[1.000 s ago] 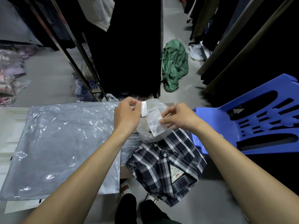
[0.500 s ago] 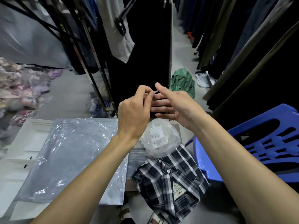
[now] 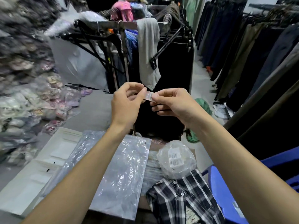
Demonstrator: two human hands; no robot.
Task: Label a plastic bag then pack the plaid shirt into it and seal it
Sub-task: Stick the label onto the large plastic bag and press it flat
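Up at the middle of the head view, two hands meet over one small label. The left hand pinches the label's left end between thumb and forefinger, its other fingers curled. The right hand pinches the right end the same way, with its remaining fingers loosely bent below. The label hangs in the air, well apart from the table.

Near and below, one flat plastic bag lies on a white tray, under the left forearm. Just right of the bag sits one crumpled clear bag with two barcode stickers showing inside. Touching its near side lies one folded plaid shirt, collar toward the far side. One blue chair stands at the right edge. Far behind, one rack holds hanging clothes, and one green cloth lies on the floor.
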